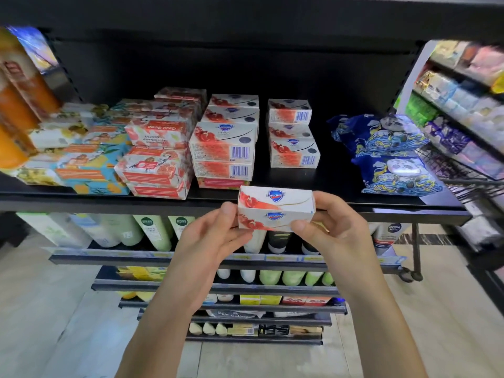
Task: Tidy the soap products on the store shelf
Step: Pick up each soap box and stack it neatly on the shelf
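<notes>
Two blue panda-print packets (395,175) lie together at the right. Orange bottles (16,105) stand far left. Below, green and white tubes (152,230) line a lower tier (109,259), a Nivea Men tube (391,233) among them. A wire basket (463,184) sits further right.

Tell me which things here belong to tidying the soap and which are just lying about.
Job: white-and-red cardboard soap box gripped by left hand and right hand; matching box stacks; orange-and-white goat soap boxes.
Just there: blue patterned plastic packs; orange bottles; pale green tubes below.

Soap box (275,205) ends hidden, side shelves (463,105) blurred
</notes>
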{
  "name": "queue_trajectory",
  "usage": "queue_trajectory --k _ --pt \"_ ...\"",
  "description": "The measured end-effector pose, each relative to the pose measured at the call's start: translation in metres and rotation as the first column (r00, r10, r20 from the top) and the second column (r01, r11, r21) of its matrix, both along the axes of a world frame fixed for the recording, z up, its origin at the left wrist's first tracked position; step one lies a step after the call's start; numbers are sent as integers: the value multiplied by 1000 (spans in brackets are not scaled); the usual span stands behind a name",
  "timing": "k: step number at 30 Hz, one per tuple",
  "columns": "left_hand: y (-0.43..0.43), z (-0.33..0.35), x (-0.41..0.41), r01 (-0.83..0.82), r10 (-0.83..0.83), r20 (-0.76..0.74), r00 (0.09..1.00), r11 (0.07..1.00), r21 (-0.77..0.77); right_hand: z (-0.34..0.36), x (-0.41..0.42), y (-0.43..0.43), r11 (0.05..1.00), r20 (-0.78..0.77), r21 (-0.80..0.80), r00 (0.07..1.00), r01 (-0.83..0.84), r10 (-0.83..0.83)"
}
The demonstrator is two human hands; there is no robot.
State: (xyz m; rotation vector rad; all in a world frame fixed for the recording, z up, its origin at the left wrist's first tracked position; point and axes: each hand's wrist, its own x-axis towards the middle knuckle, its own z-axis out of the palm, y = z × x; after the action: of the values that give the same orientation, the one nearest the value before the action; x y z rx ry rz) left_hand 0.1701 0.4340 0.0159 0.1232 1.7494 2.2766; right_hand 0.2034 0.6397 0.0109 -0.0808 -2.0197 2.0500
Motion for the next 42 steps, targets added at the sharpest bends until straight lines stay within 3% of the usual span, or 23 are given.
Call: queue_trajectory --k 8,12,16,26,35,42 --pt "-9 1 -2 -17 15 51 999 999 51 6 2 -5 997 -28 65 998 -51 53" --pt "-14 0 0 -35 31 54 998 996 82 12 7 -15 994 114 49 989 -98 92" --pt "-18 -2 2 -49 47 41 998 996 70 14 8 -25 999 191 34 981 -24 17" --pt "-25 -2 5 6 -7 7 1000 994 106 12 15 -31 999 145 -46 989 -6 13" --pt "-28 6 9 36 -44 62 997 990 133 11 21 -23 992 -67 -19 990 -123 121" --pt "-27 4 8 49 -51 16 999 994 102 12 24 -21 986 -38 -24 986 -166 165"
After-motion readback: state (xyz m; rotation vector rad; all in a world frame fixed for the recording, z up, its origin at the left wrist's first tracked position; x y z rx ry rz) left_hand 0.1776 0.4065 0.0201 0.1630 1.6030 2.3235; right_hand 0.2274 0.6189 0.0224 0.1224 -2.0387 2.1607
